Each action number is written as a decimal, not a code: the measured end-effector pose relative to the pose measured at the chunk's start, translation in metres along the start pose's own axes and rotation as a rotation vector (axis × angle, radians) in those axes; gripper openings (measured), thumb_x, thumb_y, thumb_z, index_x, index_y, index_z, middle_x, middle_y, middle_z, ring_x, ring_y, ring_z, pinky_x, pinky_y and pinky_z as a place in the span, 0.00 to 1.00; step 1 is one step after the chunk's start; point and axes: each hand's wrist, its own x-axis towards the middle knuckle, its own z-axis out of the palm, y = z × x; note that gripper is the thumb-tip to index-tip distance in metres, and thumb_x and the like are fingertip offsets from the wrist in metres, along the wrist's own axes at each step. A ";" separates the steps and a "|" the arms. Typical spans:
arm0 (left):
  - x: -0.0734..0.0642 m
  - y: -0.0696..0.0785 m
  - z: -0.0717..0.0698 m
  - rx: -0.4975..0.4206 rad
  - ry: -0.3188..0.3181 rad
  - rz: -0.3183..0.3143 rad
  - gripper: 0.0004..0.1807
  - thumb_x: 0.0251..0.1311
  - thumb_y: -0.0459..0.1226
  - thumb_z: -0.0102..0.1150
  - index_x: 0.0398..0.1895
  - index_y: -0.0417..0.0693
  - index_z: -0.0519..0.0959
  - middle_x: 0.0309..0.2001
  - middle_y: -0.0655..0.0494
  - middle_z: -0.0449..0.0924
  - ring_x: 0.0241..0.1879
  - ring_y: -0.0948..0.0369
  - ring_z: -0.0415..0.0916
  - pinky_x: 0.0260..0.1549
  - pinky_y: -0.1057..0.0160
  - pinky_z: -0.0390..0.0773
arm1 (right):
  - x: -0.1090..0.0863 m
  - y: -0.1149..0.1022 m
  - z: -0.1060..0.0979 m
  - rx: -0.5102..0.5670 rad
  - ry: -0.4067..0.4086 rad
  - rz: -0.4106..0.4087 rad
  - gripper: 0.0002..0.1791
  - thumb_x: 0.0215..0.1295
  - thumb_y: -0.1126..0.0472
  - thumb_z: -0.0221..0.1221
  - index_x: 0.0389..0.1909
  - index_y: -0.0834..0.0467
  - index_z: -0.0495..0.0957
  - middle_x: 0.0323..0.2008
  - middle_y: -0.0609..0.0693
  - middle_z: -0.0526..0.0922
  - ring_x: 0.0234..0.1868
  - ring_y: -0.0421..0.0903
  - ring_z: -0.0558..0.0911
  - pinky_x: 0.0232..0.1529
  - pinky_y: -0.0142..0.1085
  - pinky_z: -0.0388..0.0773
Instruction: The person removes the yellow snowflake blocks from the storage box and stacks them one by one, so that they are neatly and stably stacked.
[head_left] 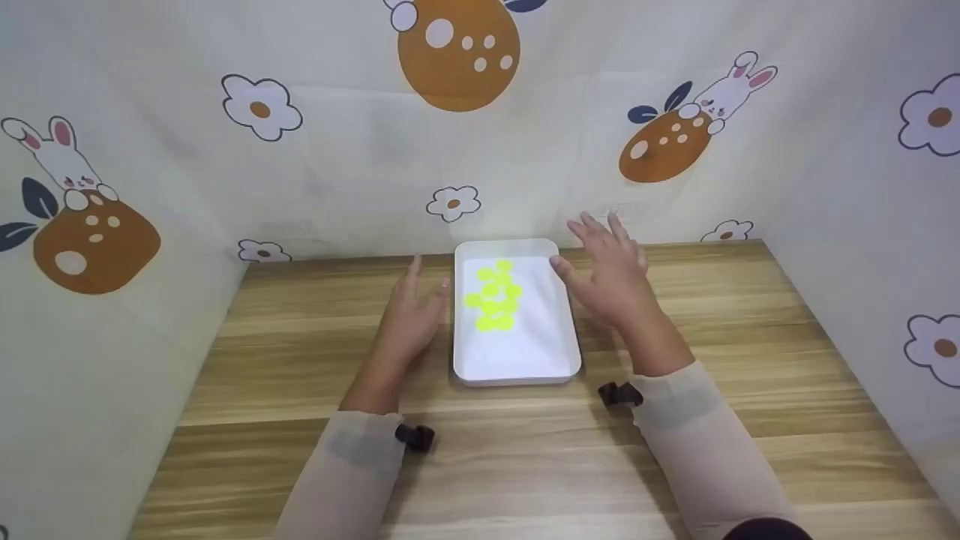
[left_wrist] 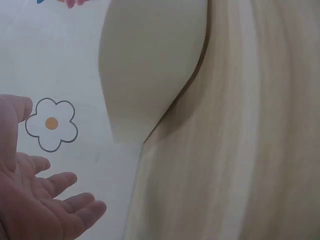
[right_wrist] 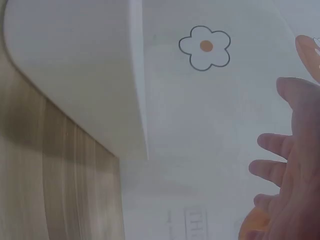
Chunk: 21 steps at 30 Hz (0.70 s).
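A white rectangular tray (head_left: pixel 517 356) lies on the wooden table, with several flat bright yellow-green round pieces (head_left: pixel 491 306) grouped in its left and middle part. To the tray's left is my left hand (head_left: pixel 409 319), its fingers extended and holding nothing. On the other side, my right hand (head_left: pixel 611 281) hovers by the upper right edge with fingers spread and nothing in them. In the left wrist view the tray's side wall (left_wrist: pixel 150 65) stands apart from the fingers. The right wrist view also shows a tray wall (right_wrist: pixel 75 75) apart from the right hand (right_wrist: pixel 295 165).
A pale cloth (head_left: pixel 352 165) printed with rabbits, oranges and flowers hangs behind the table and along both sides. The wood-grain table top (head_left: pixel 510 465) runs up to it. Small black wrist devices (head_left: pixel 416 437) sit at both cuffs.
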 end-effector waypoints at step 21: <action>-0.014 -0.023 0.026 -0.494 -0.228 -0.058 0.40 0.79 0.40 0.55 0.87 0.44 0.51 0.85 0.43 0.56 0.86 0.48 0.54 0.83 0.47 0.62 | 0.052 -0.035 0.007 0.559 -0.196 0.127 0.31 0.78 0.40 0.59 0.73 0.52 0.75 0.63 0.51 0.82 0.66 0.52 0.80 0.70 0.51 0.80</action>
